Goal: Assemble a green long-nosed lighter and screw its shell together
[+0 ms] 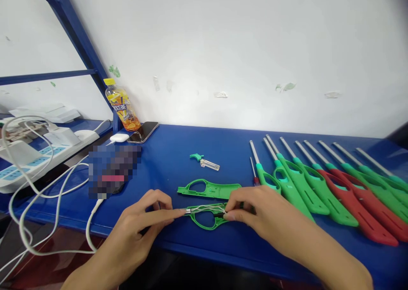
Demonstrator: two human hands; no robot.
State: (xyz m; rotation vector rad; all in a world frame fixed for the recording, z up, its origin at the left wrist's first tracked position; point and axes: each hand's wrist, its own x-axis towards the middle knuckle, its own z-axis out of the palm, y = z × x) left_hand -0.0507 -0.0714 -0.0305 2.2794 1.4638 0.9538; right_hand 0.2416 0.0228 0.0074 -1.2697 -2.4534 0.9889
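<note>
- Left hand (145, 218): fingers clamped on the metal tube (188, 211), as if to steady it at the green shell half (208, 229) on the table (165, 158).
- Right hand (258, 203): fingers pinched together, seemingly on the black part (219, 215), partly hidden.
- The matching half (223, 191) lies just beyond, within reach.

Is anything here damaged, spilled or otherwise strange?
Yes: one lighter is open, unlike the assembled lighters at right. Its wires show in the green casing half between left hand and right hand; the other half, turquoise trigger and clear fuel tank lie loose behind. It looks taken apart, not broken; I see no spill.
</note>
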